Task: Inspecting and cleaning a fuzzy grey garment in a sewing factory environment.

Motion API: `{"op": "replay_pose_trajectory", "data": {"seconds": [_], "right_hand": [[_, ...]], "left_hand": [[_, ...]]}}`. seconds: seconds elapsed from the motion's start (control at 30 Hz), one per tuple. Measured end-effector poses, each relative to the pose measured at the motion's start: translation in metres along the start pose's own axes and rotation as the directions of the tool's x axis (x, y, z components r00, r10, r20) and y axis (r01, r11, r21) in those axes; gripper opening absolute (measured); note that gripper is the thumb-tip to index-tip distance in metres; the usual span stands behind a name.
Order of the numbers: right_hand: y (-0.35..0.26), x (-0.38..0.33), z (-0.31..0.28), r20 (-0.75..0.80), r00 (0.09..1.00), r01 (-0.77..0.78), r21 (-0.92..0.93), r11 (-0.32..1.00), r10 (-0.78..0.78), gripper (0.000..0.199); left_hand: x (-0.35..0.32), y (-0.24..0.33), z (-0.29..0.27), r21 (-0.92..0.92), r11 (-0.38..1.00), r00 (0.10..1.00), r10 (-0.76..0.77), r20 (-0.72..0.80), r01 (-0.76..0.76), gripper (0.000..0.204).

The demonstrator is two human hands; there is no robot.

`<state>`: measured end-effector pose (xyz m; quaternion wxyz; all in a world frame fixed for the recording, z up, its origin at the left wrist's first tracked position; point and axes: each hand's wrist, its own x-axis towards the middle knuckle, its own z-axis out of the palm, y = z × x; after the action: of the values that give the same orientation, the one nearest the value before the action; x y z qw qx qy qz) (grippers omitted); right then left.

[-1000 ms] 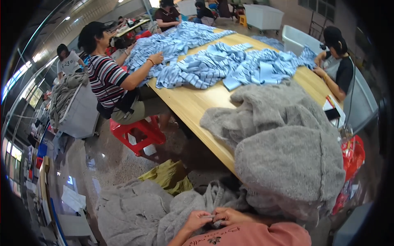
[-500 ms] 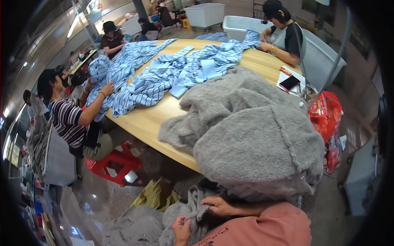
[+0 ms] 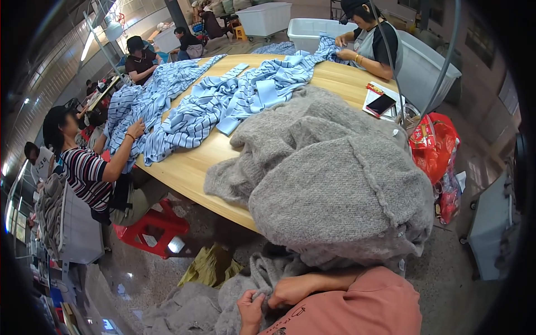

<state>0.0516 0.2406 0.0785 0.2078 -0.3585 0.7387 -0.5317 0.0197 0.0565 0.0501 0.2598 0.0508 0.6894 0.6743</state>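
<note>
Low at the bottom of the view, I hold a grey knitted garment (image 3: 261,272) in front of my salmon shirt. My left hand (image 3: 250,309) is closed, thumb and fingers pinching the fuzzy knit. My right hand (image 3: 291,291) is right beside it, knuckles up and fingers curled down into the same knit; its fingertips are partly hidden. More of the grey knit (image 3: 187,307) spreads below and to the left. A large heap of grey knitwear (image 3: 324,195), with a raised seam, lies on the table edge just beyond my hands.
Blue striped fabric (image 3: 195,117) covers much of the wooden table (image 3: 184,178). Co-workers sit at its left and far sides. A phone (image 3: 381,104) lies on papers at the right, near a red plastic bag (image 3: 434,146). A red stool (image 3: 152,228) and an olive sack (image 3: 209,267) stand on the left.
My right hand has moved down and toward my left hand, its fingers now curled lower into the knit. The whole view has shifted slightly. My left hand keeps its pinch.
</note>
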Motion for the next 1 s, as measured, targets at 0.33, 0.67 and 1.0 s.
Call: {"op": "replay_pose_trajectory", "data": {"seconds": [0.33, 0.67, 1.0], "right_hand": [[0.018, 0.016, 0.018, -0.192, 0.981, -0.043, -0.193, 0.980, 0.005, 0.027], [0.018, 0.008, 0.024, -0.184, 0.980, -0.098, -0.139, 0.985, 0.072, 0.032], [0.011, 0.004, 0.017, -0.373, 0.923, -0.107, -0.014, 0.994, 0.094, 0.028]], "left_hand": [[-0.015, 0.003, -0.018, 0.047, 0.988, 0.989, -0.143, -0.032, 0.144, 0.015], [-0.025, 0.007, -0.009, 0.072, 0.994, 0.996, -0.082, 0.027, 0.079, 0.015], [-0.050, -0.025, -0.039, 0.129, 0.960, 0.968, -0.240, -0.072, 0.247, 0.010]]}}
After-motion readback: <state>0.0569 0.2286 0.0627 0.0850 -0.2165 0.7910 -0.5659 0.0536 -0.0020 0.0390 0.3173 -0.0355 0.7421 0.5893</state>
